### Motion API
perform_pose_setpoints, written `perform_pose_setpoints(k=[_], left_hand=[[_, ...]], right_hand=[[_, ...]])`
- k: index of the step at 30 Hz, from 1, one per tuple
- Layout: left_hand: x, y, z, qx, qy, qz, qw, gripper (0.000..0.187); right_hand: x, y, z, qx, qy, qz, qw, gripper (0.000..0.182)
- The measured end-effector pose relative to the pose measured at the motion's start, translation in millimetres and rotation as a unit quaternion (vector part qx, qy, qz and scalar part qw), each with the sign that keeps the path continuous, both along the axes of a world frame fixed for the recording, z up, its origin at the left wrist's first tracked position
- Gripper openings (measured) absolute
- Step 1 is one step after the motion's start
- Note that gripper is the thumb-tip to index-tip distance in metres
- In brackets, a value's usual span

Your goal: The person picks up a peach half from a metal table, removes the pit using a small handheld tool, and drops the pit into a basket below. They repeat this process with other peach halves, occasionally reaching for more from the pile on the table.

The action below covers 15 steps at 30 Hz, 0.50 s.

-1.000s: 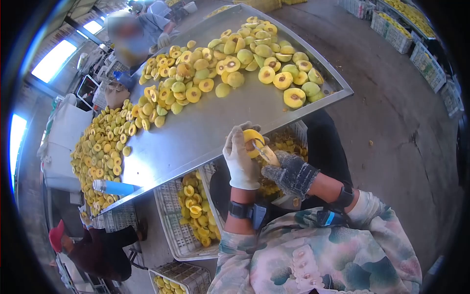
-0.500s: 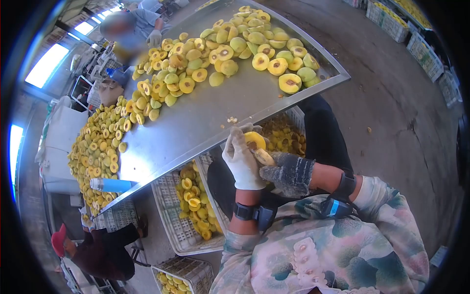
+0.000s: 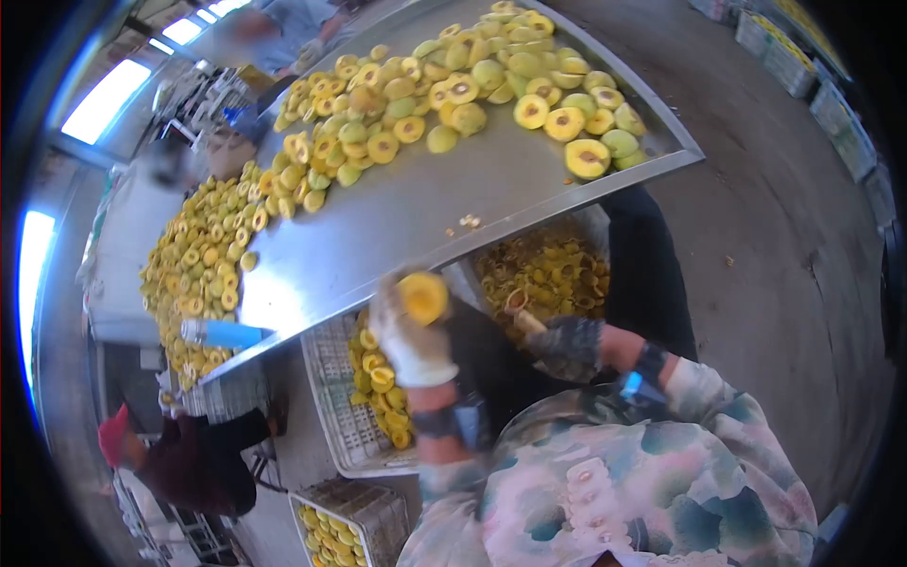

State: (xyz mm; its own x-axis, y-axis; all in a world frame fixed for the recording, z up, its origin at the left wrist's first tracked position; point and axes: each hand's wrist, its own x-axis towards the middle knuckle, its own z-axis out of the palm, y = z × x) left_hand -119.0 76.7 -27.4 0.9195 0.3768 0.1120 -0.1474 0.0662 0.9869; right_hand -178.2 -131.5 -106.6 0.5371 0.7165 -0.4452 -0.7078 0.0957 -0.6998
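Note:
My left hand, in a whitish glove and blurred by motion, holds a yellow peach half with its hollowed cut face up. It is over the left crate, which contains several peach halves. In a dark grey knitted glove, my right hand is closed round a pitting tool with a pale handle and a small ring-shaped end. The ring lies over a crate of peach scraps between my legs. The two hands are apart.
A metal table bears a long pile of peach halves, pit crumbs and a blue bottle. Another crate stands below. One co-worker sits at lower left; another is across the table.
My left hand has moved left with the peach half, away from my right hand. My right hand and the tool have drawn back from the fruit. The view has shifted slightly.

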Motion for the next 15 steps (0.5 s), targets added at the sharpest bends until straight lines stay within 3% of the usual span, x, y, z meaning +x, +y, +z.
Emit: perform_pose_setpoints(k=[1,2,3,4,6,7,8,9,10,13,15], left_hand=[[-6.5,18.6,11.1,0.014,0.02,-0.002,1.0,0.029],[-0.3,49.2,4.3,0.196,0.049,0.013,0.979,0.032],[11.9,94.5,-18.6,0.439,0.037,0.004,0.898,0.038],[11.4,91.7,-6.2,0.723,0.096,0.144,0.669,0.045],[26.5,62.4,34.4,0.687,0.093,0.136,0.708,0.057],[40.5,47.2,41.7,0.687,0.088,0.132,0.709,0.057],[57.2,27.1,47.9,0.643,0.026,0.077,0.761,0.057],[74.3,5.5,52.6,0.593,-0.036,0.02,0.804,0.057],[89.7,-20.3,53.1,0.583,-0.051,-0.034,0.81,0.057],[121.7,-105.3,37.9,0.589,-0.079,-0.178,0.785,0.055],[136.9,-149.7,9.6,0.566,-0.064,-0.24,0.786,0.056]], right_hand=[[13.0,0.9,0.0,-0.317,-0.206,0.101,0.92,0.029],[16.6,-4.4,-6.8,-0.366,-0.209,0.111,0.9,0.028],[15.0,-7.0,-14.6,-0.414,-0.209,0.124,0.877,0.028],[12.2,-10.1,-22.7,-0.421,-0.205,0.113,0.876,0.028],[12.2,-16.0,-32.3,-0.345,-0.177,0.079,0.918,0.037],[9.5,-20.7,-19.6,-0.317,-0.211,0.075,0.922,0.033],[8.8,-22.4,-18.4,-0.32,-0.21,0.069,0.921,0.033],[7.2,-23.1,-17.8,-0.263,-0.095,-0.012,0.96,0.027],[7.7,-26.2,-16.6,-0.197,0.021,-0.096,0.975,0.024],[0.3,-48.5,13.0,-0.185,0.026,-0.128,0.974,0.022],[-8.3,-62.9,-1.1,-0.17,-0.018,-0.156,0.973,0.021]])
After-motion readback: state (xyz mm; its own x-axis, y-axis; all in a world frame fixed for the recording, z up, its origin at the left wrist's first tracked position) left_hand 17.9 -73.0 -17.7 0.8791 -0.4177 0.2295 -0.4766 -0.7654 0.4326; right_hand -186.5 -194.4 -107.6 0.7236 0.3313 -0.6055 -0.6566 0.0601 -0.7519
